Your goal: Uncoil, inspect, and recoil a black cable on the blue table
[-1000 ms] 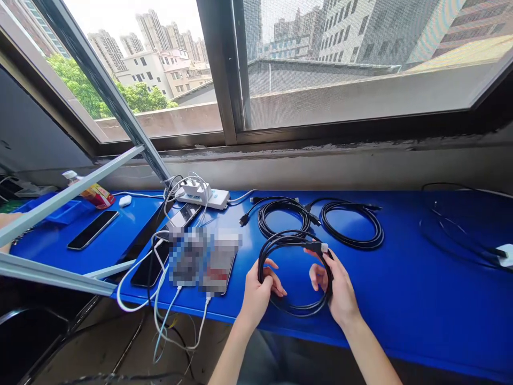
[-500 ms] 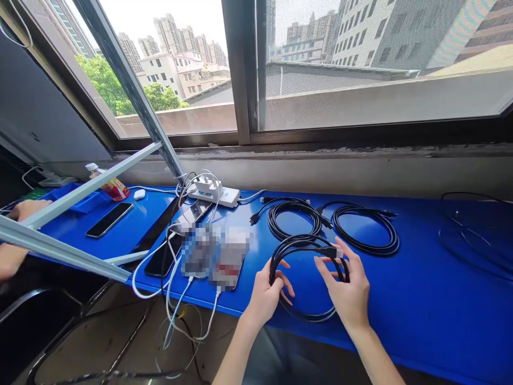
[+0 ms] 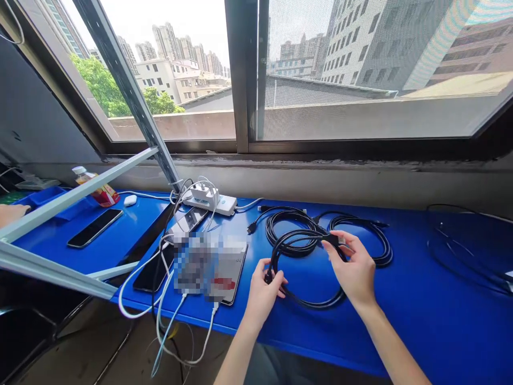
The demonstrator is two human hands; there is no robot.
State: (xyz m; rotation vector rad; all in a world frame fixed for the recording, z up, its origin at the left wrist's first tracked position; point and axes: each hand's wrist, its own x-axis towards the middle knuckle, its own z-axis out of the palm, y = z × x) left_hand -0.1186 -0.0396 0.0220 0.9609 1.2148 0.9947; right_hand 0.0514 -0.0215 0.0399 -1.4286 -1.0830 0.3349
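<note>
A coiled black cable (image 3: 315, 305) is held between my two hands over the front of the blue table. My left hand (image 3: 264, 283) is closed round the left side of the coil, with a dark plug end showing at its fingertips. At the upper right of the loop, my right hand (image 3: 355, 264) pinches the cable by its other connector, which has a pale tip. Just behind lies a second black cable coil (image 3: 276, 216) with its plug ends sticking out left. A third black cable coil (image 3: 387, 248) lies to the right, partly hidden by my right hand.
Left of my hands several phones, one a dark phone (image 3: 234, 267), lie with white charging cables. Behind them sits a white power strip (image 3: 226, 204). A metal frame (image 3: 132, 160) crosses the left side. Beyond it are a bottle (image 3: 105, 193), a phone (image 3: 95, 227) and another person's hand (image 3: 14, 215).
My right hand has lifted the connector slightly up and right. My left hand has shifted a little left, and a plug end now shows at it. The view has turned slightly.
</note>
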